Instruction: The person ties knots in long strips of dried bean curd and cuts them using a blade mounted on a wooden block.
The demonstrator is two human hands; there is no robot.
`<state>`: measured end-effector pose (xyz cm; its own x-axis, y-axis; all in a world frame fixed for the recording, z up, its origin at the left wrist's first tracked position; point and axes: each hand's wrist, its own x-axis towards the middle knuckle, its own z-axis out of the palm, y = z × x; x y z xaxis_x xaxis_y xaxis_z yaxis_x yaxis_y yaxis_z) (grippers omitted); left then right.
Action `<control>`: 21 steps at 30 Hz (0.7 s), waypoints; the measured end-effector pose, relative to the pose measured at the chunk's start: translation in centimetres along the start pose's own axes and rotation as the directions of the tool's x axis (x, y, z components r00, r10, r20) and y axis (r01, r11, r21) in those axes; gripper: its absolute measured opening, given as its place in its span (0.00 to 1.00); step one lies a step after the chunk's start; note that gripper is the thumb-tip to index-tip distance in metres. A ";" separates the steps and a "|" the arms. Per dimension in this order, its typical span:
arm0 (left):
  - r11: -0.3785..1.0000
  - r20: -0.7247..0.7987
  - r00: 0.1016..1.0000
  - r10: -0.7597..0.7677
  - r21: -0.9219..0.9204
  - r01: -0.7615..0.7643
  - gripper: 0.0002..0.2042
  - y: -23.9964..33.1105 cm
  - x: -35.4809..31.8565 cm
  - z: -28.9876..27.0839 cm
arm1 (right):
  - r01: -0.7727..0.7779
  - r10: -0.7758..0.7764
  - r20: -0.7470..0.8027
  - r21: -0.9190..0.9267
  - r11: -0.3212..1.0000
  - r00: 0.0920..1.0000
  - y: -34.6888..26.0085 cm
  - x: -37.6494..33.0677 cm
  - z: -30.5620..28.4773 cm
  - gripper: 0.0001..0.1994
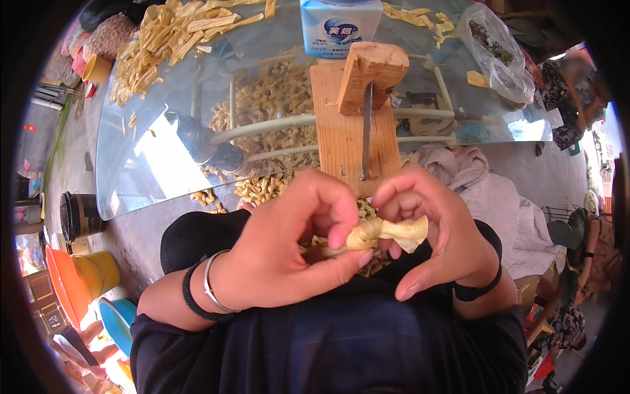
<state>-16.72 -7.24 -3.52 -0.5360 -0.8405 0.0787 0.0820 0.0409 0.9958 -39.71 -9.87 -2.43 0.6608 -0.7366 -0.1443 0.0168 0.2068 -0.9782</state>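
Over my lap, my left hand (pixel 282 243) pinches a knotted strip of pale yellow tofu skin (pixel 369 231) between thumb and fingers. The knot sits by the left fingertips, and the strip's flared end points right. Around that end curves my right hand (pixel 440 230), its thumb spread away from the fingers; it seems not to grip the strip. Just beyond the hands lies a wooden board (pixel 326 92) with an upright metal blade (pixel 367 134) and a wooden block (pixel 374 72) at the blade's far end. More knots, partly hidden, show beneath my hands.
A glass table (pixel 262 121) spans the front, with a heap of loose strips (pixel 164 43) at its far left. Knotted pieces (pixel 269 92) show through the glass. A blue-white tissue pack (pixel 341 29) and a plastic bag (pixel 497 52) stand behind. Orange basin (pixel 62 282) at left.
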 end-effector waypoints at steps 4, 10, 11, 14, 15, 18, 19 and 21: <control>0.964 -0.041 0.998 0.046 0.264 -0.033 0.16 -0.3 0.9 0.6 | 0.223 -0.302 -0.145 -0.403 0.888 0.942 1.0 0.8 0.3 0.18; 0.942 -0.254 0.967 -0.023 0.318 0.106 0.10 0.2 2.4 -1.8 | 0.162 -0.245 -0.485 -0.207 0.965 0.840 0.8 2.9 -1.5 0.09; 0.929 -0.278 0.961 0.001 0.355 0.102 0.10 0.1 2.8 -2.0 | 0.193 -0.264 -0.511 -0.190 0.963 0.818 0.8 3.3 -1.8 0.09; 0.901 -0.332 0.942 0.049 0.422 0.102 0.10 -0.1 3.7 -2.3 | 0.229 -0.312 -0.574 -0.213 0.950 0.757 1.2 4.1 -2.3 0.09; 0.903 -0.342 0.939 0.045 0.416 0.109 0.10 -0.3 3.9 -2.3 | 0.203 -0.326 -0.584 -0.267 0.942 0.744 1.4 4.3 -2.3 0.09; 0.891 -0.327 0.944 0.042 0.440 0.113 0.08 -1.0 4.4 -2.7 | 0.130 -0.380 -0.569 -0.430 0.894 0.729 2.2 4.8 -2.5 0.10; 0.884 -0.314 0.949 0.042 0.454 0.112 0.07 -1.1 4.5 -2.8 | 0.107 -0.398 -0.556 -0.483 0.869 0.730 2.4 4.9 -2.6 0.10; 0.888 -0.313 0.948 -0.059 0.418 0.193 0.06 -0.9 4.7 -2.6 | 0.092 -0.418 -0.513 -0.544 0.834 0.749 2.3 5.0 -2.3 0.09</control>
<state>-17.10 -12.66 -4.20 -0.2502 -0.9682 0.0009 -0.3820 0.0996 0.9188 -38.08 -14.58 -5.70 0.1028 -0.9690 0.2245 -0.3336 -0.2462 -0.9100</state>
